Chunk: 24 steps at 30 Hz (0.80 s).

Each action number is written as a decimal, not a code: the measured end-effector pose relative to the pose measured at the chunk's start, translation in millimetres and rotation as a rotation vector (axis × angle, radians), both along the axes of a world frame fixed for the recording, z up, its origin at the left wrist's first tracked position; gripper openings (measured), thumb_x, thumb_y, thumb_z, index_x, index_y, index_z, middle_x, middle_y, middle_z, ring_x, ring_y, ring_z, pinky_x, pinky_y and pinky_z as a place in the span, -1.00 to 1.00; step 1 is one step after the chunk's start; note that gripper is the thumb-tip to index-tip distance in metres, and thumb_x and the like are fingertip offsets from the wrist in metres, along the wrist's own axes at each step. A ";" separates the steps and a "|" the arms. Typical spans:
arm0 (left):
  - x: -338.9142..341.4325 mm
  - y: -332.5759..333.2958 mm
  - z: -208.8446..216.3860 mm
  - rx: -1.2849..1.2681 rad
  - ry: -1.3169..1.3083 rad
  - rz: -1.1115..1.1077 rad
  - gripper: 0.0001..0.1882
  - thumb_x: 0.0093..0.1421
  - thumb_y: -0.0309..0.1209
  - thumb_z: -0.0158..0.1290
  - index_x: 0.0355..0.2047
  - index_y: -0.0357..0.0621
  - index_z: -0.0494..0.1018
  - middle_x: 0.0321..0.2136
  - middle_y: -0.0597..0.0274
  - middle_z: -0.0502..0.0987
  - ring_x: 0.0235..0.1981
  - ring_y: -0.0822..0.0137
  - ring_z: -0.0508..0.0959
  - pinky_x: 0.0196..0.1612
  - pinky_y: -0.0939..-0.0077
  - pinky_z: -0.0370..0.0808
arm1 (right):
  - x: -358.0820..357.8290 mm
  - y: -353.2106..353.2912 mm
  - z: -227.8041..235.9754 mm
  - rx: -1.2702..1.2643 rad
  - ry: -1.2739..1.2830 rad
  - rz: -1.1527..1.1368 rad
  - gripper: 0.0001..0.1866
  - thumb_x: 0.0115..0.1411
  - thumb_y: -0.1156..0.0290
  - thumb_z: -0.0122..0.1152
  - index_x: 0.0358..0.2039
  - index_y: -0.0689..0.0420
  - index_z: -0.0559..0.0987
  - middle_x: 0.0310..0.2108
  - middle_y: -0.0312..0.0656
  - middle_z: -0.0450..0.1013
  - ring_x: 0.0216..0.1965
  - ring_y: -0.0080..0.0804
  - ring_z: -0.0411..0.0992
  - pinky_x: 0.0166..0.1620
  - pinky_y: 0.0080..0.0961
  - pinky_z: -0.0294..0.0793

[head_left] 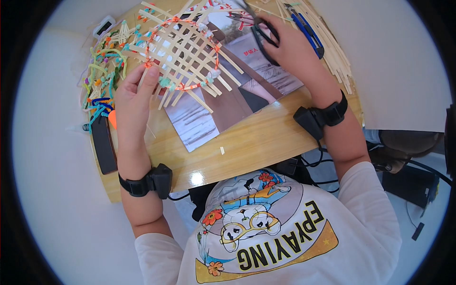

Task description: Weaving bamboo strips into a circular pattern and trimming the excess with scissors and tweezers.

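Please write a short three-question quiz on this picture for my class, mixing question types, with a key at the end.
1. Open question: What does the person's right hand hold?

2. True or false: The blue utility knife lies to the right of the woven lattice of pale strips.

3. Multiple choice: What lies on the table beneath the lattice?
A. A folded towel
B. A metal tray
C. A printed sheet

Key:
1. A pair of black-handled scissors.
2. True; the knife lies beyond the right hand, while the left hand grips the lattice by its left side.
3. C.
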State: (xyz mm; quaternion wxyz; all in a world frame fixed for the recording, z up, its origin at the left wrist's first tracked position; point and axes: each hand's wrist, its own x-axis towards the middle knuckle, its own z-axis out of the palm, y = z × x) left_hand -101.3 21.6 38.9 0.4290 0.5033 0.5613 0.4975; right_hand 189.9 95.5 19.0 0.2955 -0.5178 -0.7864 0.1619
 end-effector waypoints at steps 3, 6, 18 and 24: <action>0.9 -1.8 1.3 0.019 -0.009 -0.013 -0.70 0.24 -0.24 0.03 -0.22 -0.26 0.47 -0.41 0.39 0.50 -0.45 0.60 0.40 -0.37 0.69 0.34 | -6.5 -1.9 10.6 -0.199 0.424 0.069 -0.52 0.12 0.41 0.20 0.07 0.12 0.34 -0.39 -0.28 0.41 -0.39 -0.59 0.37 -0.28 -0.69 0.37; 4.3 -4.2 1.0 0.000 0.027 0.006 -0.69 0.24 -0.24 0.03 -0.21 -0.26 0.47 -0.41 0.38 0.50 -0.45 0.60 0.40 -0.37 0.69 0.34 | -14.0 -15.3 13.7 -0.275 0.663 0.310 -0.49 0.10 0.39 0.25 0.06 0.18 0.33 -0.43 -0.40 0.28 -0.44 -0.68 0.23 -0.31 -0.71 0.29; -2.4 -4.9 -1.0 0.074 0.018 -0.034 -0.68 0.23 -0.26 0.04 -0.17 -0.28 0.47 -0.41 0.35 0.50 -0.45 0.58 0.40 -0.38 0.68 0.35 | -19.8 -33.1 15.1 -0.516 0.568 0.455 -0.27 -0.02 -0.03 0.33 0.06 0.13 0.33 -0.41 -0.36 0.31 -0.36 -0.63 0.26 -0.28 -0.66 0.28; -4.5 -8.2 -0.4 0.058 -0.001 -0.060 -0.66 0.18 -0.31 0.11 -0.12 -0.30 0.46 -0.37 0.32 0.52 -0.40 0.57 0.48 -0.35 0.67 0.47 | -25.0 -37.7 20.7 -0.575 0.622 0.440 -0.33 0.00 0.05 0.35 0.03 0.14 0.36 -0.43 -0.35 0.35 -0.38 -0.63 0.28 -0.29 -0.65 0.31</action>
